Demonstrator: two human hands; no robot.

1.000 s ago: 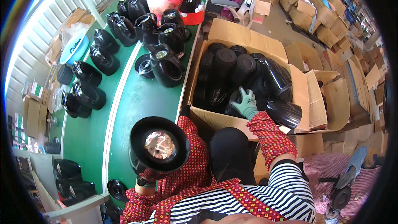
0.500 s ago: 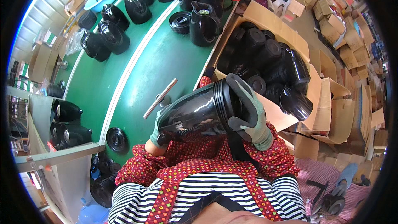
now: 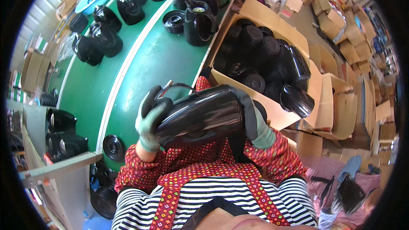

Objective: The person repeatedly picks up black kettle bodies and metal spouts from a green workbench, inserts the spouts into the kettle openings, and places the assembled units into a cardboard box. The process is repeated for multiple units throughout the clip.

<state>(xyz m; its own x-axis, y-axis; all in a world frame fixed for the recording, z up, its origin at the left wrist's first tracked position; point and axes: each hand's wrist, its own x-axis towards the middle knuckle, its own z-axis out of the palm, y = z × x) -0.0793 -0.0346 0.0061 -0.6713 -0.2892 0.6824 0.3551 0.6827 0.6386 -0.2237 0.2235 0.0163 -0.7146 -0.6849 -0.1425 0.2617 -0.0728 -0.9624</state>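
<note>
A glossy black jug (image 3: 202, 117) lies sideways in front of my chest, held between both gloved hands. My left hand (image 3: 152, 117) grips its left end, fingers curled over the top. At the other end my right hand (image 3: 254, 121) is closed on the jug, its dark-coated fingers against the end. A thin dark curve, perhaps the jug's handle, rises above its upper side near my left hand. Left of my hands, a round black lid (image 3: 113, 147) lies on the green table (image 3: 128, 102).
Several black jugs (image 3: 199, 21) stand farther up the table, beside a black ring-shaped part (image 3: 174, 21). An open cardboard box (image 3: 266, 10) full of black jug bodies stands at right. A metal rail (image 3: 64, 168) crosses at left. Another person's gloved hand (image 3: 351, 168) shows at lower right.
The jug has turned in my hands, so its ribbed end no longer shows. My left hand has come up over its left end. The view has shifted slightly right.
</note>
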